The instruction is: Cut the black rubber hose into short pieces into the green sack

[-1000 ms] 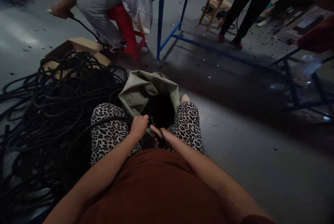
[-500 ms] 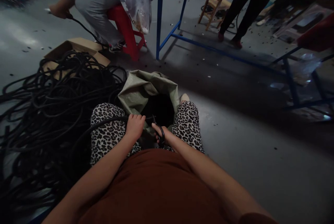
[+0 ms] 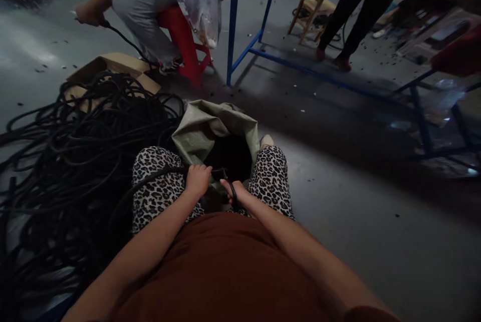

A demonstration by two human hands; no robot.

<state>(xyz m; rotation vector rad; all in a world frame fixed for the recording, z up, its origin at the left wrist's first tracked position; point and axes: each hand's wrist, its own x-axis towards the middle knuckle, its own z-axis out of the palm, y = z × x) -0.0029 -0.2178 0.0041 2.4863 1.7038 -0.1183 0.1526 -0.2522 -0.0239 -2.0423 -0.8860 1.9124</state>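
My left hand (image 3: 198, 180) is closed around a black rubber hose or cord (image 3: 161, 173), which runs over my left thigh from the pile beside me. My right hand (image 3: 236, 193) grips a pair of scissors (image 3: 233, 196) by their black handles. The blades reach toward the cord's end, just right of my left hand; how far apart they are is too dark to tell. Both hands are over the near side of an open greenish woven sack (image 3: 193, 134) that stands between my knees. The sack's inside is dark, and its contents cannot be made out.
A tangled heap of black cord (image 3: 108, 131) covers the floor at left, partly in a cardboard box (image 3: 116, 61). Beyond it a person sits on a red stool (image 3: 180, 36), holding a cord. A blue table frame (image 3: 232, 26) stands ahead; another person stands behind it.
My right hand has turned slightly, and the scissors' handles look closer together. The left hand keeps its grip on the cord. The whole view has shifted slightly.
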